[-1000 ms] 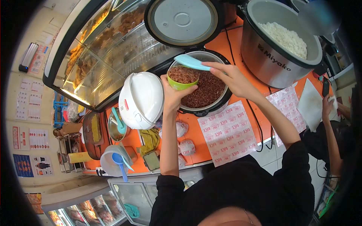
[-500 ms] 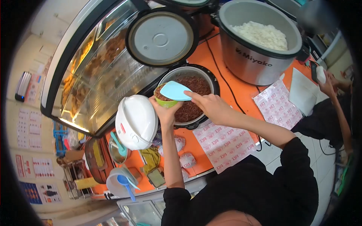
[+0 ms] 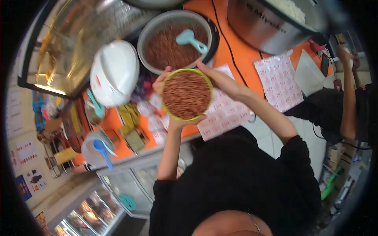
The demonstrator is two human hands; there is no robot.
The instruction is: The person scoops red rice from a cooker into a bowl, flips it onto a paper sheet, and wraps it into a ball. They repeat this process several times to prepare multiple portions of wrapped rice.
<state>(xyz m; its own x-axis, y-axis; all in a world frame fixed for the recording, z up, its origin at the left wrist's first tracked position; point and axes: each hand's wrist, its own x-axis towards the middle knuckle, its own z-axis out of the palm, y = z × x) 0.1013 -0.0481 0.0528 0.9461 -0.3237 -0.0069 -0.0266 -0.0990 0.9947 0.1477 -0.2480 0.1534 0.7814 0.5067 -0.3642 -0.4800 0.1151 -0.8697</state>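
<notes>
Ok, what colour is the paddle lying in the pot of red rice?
The paddle is light blue, seen best in the head view.

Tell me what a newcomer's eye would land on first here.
The green bowl, packed full of reddish-brown rice, sits dead centre. The left hand cups it from below and the right hand lies against its rim. Just behind it, an open cooker pot of the same rice holds a pale blue paddle, on a bright orange counter.
</notes>
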